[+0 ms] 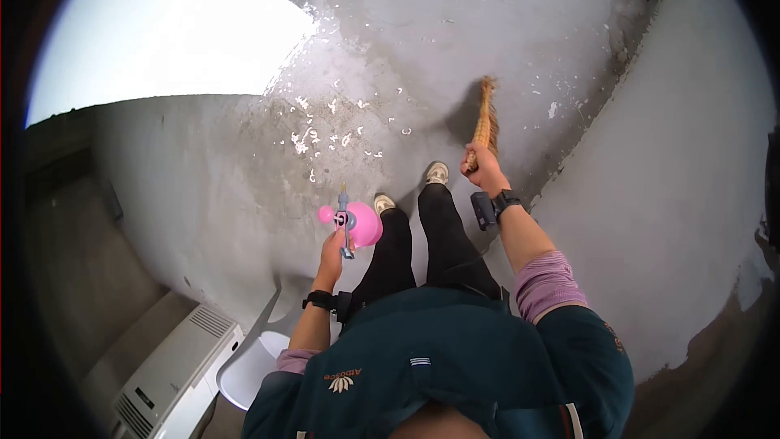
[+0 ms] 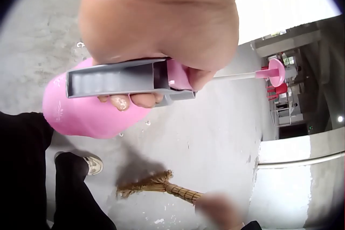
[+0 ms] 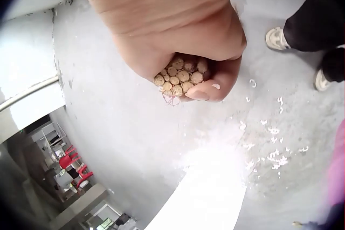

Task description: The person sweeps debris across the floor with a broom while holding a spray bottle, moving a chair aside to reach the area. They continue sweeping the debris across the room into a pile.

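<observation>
1. The left hand (image 1: 331, 254) gripped a pink spray bottle (image 1: 367, 226); its fingers were curled fully round the grey handle (image 2: 110, 80), their tips showing past its side in the left wrist view.
2. The bottle was held above the floor (image 1: 455, 0), in front of the left leg, its yellowish nozzle (image 1: 343, 189) pointing away from the body. A pink disc (image 2: 277, 73) stood at the end of a pale rod.
3. The right hand (image 1: 486, 171) was closed tightly round a straw broom (image 1: 485, 118), fingers curled; cut stalk ends (image 3: 179, 79) showed within its grip.
4. The broom reached forward from that hand, nearer than the bottle to the floor's right edge, where a pale wall (image 1: 650, 195) met it. Whether its tip touched the floor could not be told.
5. Curled white scraps (image 1: 301, 145) lay scattered on the floor, ahead of the bottle and left of the broom, near the corner of a bright white area (image 1: 171, 24).
6. Two pale shoes (image 1: 437, 171) stood on the floor between the hands. A white vented unit (image 1: 175, 366) stood behind and left of the left hand.
</observation>
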`<control>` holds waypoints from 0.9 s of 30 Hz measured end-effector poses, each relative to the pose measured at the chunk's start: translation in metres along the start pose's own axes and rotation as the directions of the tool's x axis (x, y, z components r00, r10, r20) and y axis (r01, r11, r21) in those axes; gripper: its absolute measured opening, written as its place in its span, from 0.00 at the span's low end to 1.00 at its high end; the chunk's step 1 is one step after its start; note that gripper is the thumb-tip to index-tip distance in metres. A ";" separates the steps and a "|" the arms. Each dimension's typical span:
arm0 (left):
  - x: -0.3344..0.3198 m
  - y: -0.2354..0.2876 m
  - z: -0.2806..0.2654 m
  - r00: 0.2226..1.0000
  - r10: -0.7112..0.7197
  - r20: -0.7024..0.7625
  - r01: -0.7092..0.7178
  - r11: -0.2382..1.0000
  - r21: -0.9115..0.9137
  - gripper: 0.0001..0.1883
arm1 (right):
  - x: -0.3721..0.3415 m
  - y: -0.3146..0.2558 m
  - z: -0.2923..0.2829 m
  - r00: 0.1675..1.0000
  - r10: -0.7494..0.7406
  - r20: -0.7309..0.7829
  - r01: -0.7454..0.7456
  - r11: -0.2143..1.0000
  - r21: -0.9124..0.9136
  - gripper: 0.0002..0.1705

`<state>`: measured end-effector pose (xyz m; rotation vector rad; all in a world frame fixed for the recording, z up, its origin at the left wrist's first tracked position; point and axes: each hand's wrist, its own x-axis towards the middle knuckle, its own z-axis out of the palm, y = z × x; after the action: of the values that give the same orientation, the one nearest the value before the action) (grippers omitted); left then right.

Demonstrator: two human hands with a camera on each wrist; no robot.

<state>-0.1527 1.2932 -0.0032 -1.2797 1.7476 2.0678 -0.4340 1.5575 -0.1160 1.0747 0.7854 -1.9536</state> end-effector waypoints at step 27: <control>-0.097 -0.113 -0.090 0.857 -0.325 -0.401 0.135 0.891 -0.434 0.17 | 0.007 0.233 0.113 0.657 0.752 -0.053 -0.612 0.492 -0.618 0.06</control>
<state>0.0203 1.2889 -0.0178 -2.1439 1.2408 2.1544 -0.2875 1.3445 -0.1058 0.6009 0.6213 -0.9817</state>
